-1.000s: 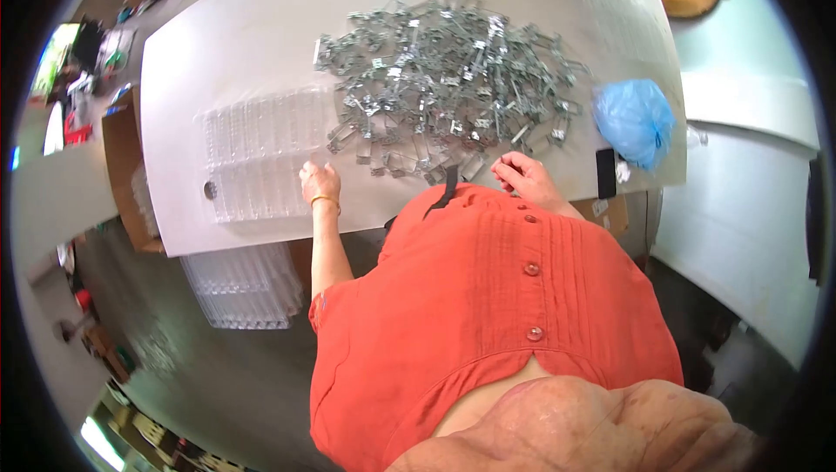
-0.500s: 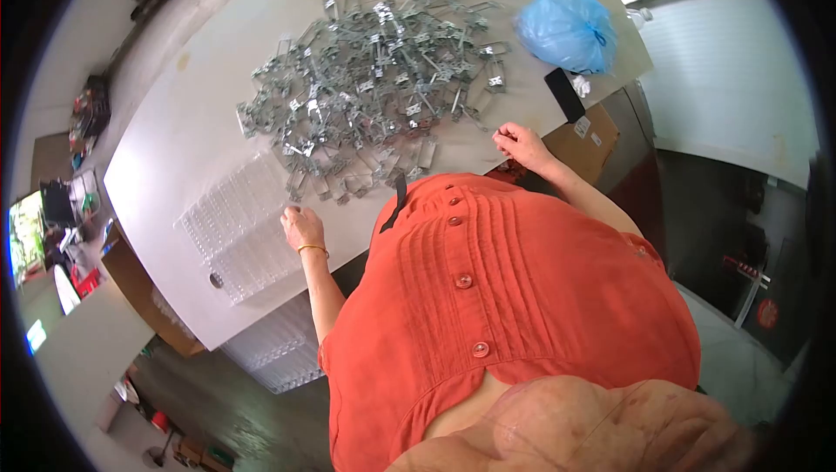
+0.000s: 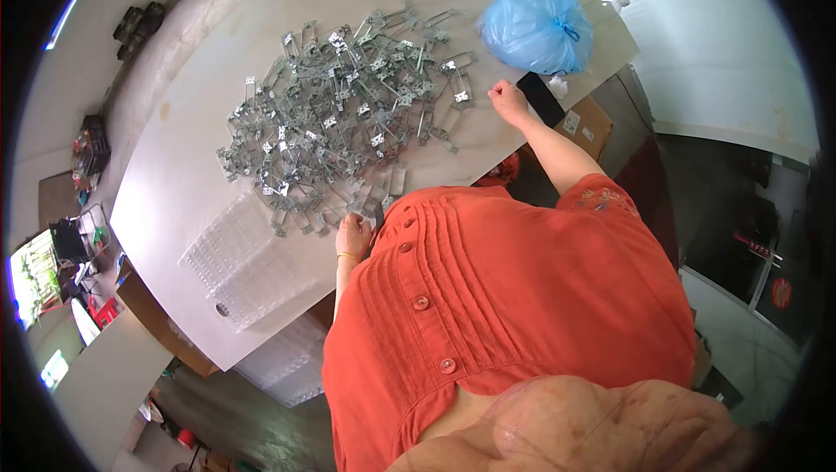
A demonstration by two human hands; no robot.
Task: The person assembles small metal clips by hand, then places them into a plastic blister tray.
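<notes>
The right hand [image 3: 508, 103] is clenched; whether the left hand [image 3: 352, 237] grips the metal brackets [image 3: 331, 122], I cannot tell.

On the table [image 3: 148, 189], the pile of brackets [image 3: 340, 115] lay in the middle, with the tray [image 3: 244, 259] to its left and nearer the person, and the bag [image 3: 535, 28] to its right. The phone [image 3: 542, 99] lay on the near side of the bag, a paper wad [image 3: 558, 87] just beside it, and a box [image 3: 588, 128] stood below the table's right edge. The left hand [image 3: 352, 237] was at the pile's near edge, right of the tray, and the right hand [image 3: 508, 104] was between pile and phone.
</notes>
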